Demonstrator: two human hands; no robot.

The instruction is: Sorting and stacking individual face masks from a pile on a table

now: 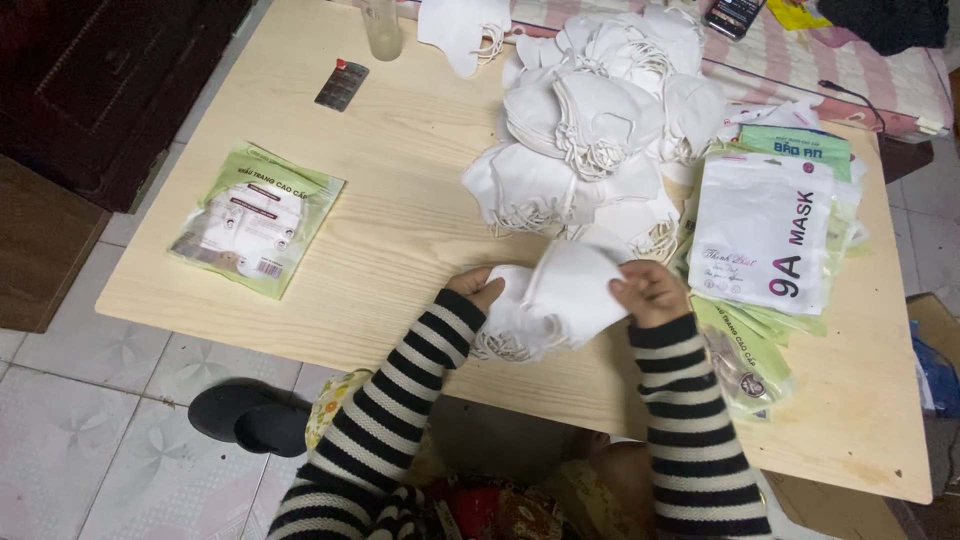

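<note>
Hands meet at lower centre of the frame: the left hand (478, 288) and right hand (650, 292) each pinch, fingers clamped, one side of a small stack of white masks (548, 300) over the wooden table (400, 210). One heap of loose masks (590, 130) lies above. One sealed green packet (257, 218) sits left; a stack of empty pouches (765, 240) right. One blister strip (342, 84) and one clear glass (381, 28) lie upper left.

Top edge chops off the clear glass (381, 25) and the phone (734, 15) – only the lower bits show. The left hand (477, 287) fingers disappear behind the folded white masks (548, 300), so no telling their grip. The blister strip (342, 84) is too small to count pills – the black slippers (250, 417) sit partly under the table (390, 190).
</note>
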